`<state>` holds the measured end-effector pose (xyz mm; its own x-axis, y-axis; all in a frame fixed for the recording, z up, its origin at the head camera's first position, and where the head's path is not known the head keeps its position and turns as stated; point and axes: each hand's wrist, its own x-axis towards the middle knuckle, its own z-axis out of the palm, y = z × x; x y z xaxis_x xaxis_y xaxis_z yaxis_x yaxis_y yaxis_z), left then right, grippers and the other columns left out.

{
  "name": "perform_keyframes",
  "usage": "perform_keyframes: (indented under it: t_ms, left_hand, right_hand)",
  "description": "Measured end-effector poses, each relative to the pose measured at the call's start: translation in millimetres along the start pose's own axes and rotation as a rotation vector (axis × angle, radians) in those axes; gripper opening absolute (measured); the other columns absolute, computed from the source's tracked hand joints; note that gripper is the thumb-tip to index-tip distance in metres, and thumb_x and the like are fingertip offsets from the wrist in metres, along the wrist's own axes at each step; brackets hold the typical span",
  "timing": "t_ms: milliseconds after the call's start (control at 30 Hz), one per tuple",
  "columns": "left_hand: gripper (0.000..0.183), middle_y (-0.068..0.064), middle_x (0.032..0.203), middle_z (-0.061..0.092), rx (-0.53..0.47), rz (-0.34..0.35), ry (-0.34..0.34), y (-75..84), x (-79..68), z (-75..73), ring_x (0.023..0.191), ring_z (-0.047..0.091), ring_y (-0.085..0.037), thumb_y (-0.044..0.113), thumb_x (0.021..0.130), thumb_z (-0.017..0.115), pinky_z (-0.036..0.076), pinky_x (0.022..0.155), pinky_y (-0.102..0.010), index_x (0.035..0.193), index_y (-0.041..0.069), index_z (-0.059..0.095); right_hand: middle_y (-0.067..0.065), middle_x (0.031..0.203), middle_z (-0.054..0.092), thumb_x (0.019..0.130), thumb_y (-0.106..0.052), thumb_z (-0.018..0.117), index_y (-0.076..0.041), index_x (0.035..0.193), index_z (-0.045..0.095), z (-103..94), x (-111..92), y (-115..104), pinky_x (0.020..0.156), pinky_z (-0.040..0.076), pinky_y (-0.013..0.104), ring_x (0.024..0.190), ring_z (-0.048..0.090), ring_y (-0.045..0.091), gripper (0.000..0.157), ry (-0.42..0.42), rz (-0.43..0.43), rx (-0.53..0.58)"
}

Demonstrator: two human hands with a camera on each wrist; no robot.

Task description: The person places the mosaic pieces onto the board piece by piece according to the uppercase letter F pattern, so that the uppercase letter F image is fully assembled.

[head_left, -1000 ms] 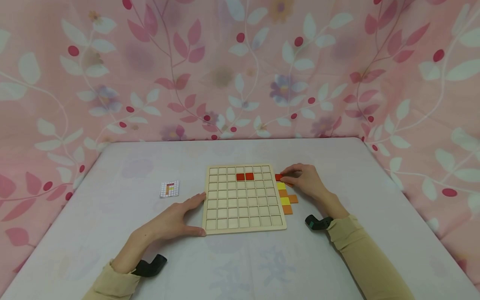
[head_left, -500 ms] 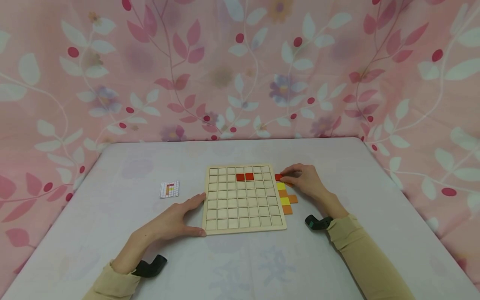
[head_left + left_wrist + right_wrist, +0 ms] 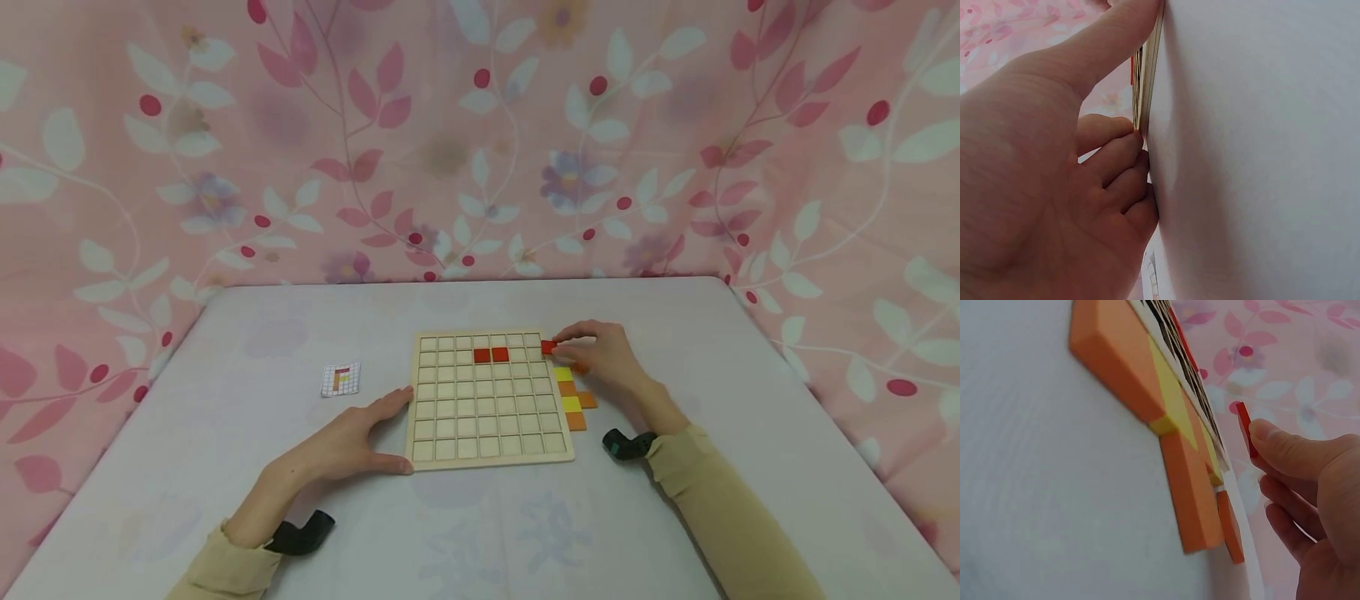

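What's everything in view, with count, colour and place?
table: one, white-covered, across the foreground
backdrop: one, pink floral, behind the table
gridded board: one, pale wood, on the table
placed tiles: two, red, side by side in the grid
held tile: one, red, in the right hand
yellow tiles: two, yellow, right of board
orange tiles: four visible, orange, right of board
card: one, white, colour-patterned, left of board
wrist devices: two, black, one worn each side
sleeves: two, khaki, lower left and right
left hand: one, touching board's left edge
right hand: one, pinching held tile
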<state>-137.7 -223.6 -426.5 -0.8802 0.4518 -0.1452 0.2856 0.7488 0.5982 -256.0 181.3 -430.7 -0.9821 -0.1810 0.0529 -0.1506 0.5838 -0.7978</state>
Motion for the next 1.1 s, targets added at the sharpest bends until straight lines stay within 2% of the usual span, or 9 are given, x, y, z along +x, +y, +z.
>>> perform_keyframes:
  t_ms: [267,400,600,900,1100]
  left_hand:
    - [0.109,-0.003,0.163,0.030,0.014,0.007,0.000,-1.2,-0.1,0.2,0.151,0.028,-0.028,0.061,0.073,0.081,0.029,0.119,-0.052,0.159,0.018,0.030]
    - [0.108,-0.003,0.163,0.030,0.022,0.008,0.000,-1.5,0.6,0.2,0.150,0.028,-0.028,0.060,0.073,0.081,0.029,0.119,-0.052,0.159,0.018,0.030]
    - [0.108,-0.002,0.163,0.030,0.028,0.004,0.001,-2.1,0.3,0.6,0.150,0.029,-0.027,0.061,0.073,0.081,0.030,0.119,-0.052,0.159,0.020,0.029]
    - [0.108,-0.003,0.163,0.030,0.026,0.015,0.006,-2.0,0.4,0.4,0.151,0.028,-0.027,0.060,0.073,0.081,0.029,0.119,-0.051,0.158,0.018,0.030]
    - [0.109,-0.002,0.163,0.031,0.030,0.015,0.008,-2.7,0.4,0.8,0.150,0.028,-0.027,0.060,0.073,0.081,0.030,0.119,-0.051,0.158,0.018,0.030]
  right_hand:
    - [0.001,0.109,0.073,0.085,-0.033,0.081,-0.019,0.100,0.078,14.3,11.1,-20.0,0.104,0.043,0.046,0.113,0.059,0.026,0.021,0.017,-0.090,0.008]
    - [-0.001,0.106,0.074,0.085,-0.032,0.081,-0.019,0.099,0.078,24.7,15.1,-27.9,0.105,0.043,0.047,0.113,0.059,0.025,0.019,0.009,-0.125,0.019]
    - [-0.001,0.105,0.074,0.085,-0.027,0.081,-0.018,0.098,0.079,40.9,18.3,-39.1,0.105,0.044,0.050,0.111,0.059,0.023,0.017,-0.014,-0.164,0.093]
    - [0.000,0.105,0.074,0.086,-0.025,0.080,-0.017,0.097,0.079,63.3,21.2,-52.2,0.103,0.047,0.046,0.112,0.061,0.023,0.013,-0.038,-0.169,0.094]
    - [-0.004,0.104,0.073,0.085,-0.027,0.081,-0.021,0.093,0.079,76.3,24.4,-54.3,0.102,0.048,0.042,0.109,0.063,0.019,0.011,-0.049,-0.170,0.093]
